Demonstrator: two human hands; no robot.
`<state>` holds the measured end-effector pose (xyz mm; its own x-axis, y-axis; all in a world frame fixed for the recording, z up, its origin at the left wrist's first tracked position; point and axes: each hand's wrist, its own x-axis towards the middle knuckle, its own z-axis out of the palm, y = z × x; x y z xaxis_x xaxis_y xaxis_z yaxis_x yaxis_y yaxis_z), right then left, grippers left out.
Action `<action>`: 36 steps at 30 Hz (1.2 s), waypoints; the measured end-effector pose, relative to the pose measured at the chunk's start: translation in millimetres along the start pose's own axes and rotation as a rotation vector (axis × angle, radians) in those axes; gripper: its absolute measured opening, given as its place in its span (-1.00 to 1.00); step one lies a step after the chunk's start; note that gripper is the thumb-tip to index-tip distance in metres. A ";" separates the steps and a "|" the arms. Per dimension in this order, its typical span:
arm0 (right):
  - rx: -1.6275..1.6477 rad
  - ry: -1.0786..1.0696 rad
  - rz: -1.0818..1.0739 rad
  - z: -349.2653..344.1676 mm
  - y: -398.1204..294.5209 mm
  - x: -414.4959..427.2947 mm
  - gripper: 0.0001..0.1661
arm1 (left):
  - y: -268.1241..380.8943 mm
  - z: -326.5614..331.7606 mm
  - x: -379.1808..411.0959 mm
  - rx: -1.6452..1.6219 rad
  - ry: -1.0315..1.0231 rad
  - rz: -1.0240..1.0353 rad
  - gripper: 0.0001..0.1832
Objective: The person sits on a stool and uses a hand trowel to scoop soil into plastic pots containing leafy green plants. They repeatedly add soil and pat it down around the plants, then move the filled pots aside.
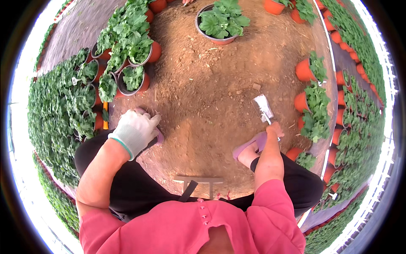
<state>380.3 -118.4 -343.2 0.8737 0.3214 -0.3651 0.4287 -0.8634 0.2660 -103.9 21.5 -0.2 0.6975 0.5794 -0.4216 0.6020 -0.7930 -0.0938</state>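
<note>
My right hand (pixel 275 129), bare, grips a thin pale stick-like tool (pixel 267 118). The tool's far end overlaps a small clear plastic packet (pixel 263 106) with white contents, above the soil by my right sandal (pixel 250 146). Whether the packet rests on the ground is unclear. My left hand (pixel 136 128) wears a white knit glove with a green cuff edge. It hovers over my left foot, back of the hand up and fingers bent; its palm side is hidden. Ahead, a leafy green plant (pixel 223 19) grows in a round pot (pixel 222 40) on bare soil.
Terracotta-coloured pots with leafy plants (pixel 130 76) crowd the left side. More potted plants (pixel 312 104) line the right, beside a pale ground strip (pixel 332 60). An orange handle (pixel 105 116) stands near the left pots. Another person's hand (pixel 187 2) shows at the top edge.
</note>
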 end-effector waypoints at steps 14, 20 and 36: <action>0.689 -0.170 -0.777 -68.0 -71.6 -33.7 -0.61 | 18.3 -14.8 5.0 -0.068 0.009 0.030 -0.60; 0.332 -0.821 -0.847 -136.0 -73.8 -53.3 -0.49 | 24.9 -10.6 -6.2 0.064 -0.001 0.059 -0.54; -0.802 0.010 -1.012 -206.8 -168.7 -58.6 -0.42 | 22.8 -6.3 -29.0 -0.113 0.005 0.037 -0.48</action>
<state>304.3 88.9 -182.2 0.0814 0.6976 -0.7119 0.9116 0.2367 0.3361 -107.9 -12.2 15.6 0.7216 0.5516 -0.4184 0.6159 -0.7875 0.0239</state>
